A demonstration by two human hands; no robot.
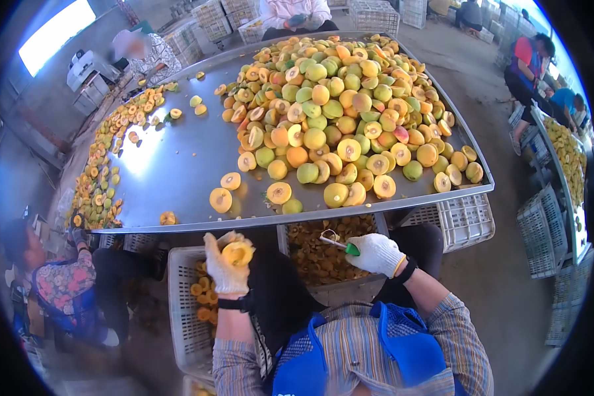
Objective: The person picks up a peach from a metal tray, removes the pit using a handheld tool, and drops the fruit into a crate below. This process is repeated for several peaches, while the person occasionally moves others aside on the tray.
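Observation:
In my gloved left hand rests a yellow peach half, its hollow facing up and the fingers closed around it. A pitting tool with a short green handle and a curved metal loop is gripped in my gloved right hand; its loop points left, apart from the fruit. Below the tool, a bin holds brown pits and scraps. Beneath my left hand stands a white plastic crate with hollowed peach halves in it. Ahead, a large heap of peaches, many halved with pits showing, covers much of the metal table.
The table's raised front edge runs just beyond my hands. More peach halves line its left side. A white crate stands under the right corner. Co-workers sit at the left, far side and right, near another fruit table.

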